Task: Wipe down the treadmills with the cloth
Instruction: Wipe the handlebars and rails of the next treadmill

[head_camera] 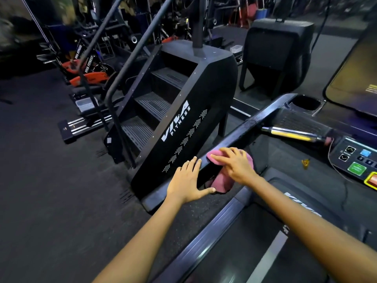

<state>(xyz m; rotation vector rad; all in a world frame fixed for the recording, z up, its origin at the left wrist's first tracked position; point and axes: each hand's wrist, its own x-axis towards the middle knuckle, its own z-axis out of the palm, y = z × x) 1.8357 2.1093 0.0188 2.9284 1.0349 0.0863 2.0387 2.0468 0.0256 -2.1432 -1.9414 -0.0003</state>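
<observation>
The right hand [234, 166] presses flat, fingers spread, on the pink cloth [221, 183] draped over the treadmill handrail [240, 132] (left hand [188, 180] spread flat just beside).

left hand [188, 180]: fingers straight, thumb spread, palm down, arm extended | right hand [234, 163]: palm down, fingers spread flat and pressing, forearm reaching forward-left

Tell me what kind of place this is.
Most likely a commercial gym: a stair climber marked Viva Fitness, a treadmill console with buttons, and orange exercise bikes behind.
</observation>
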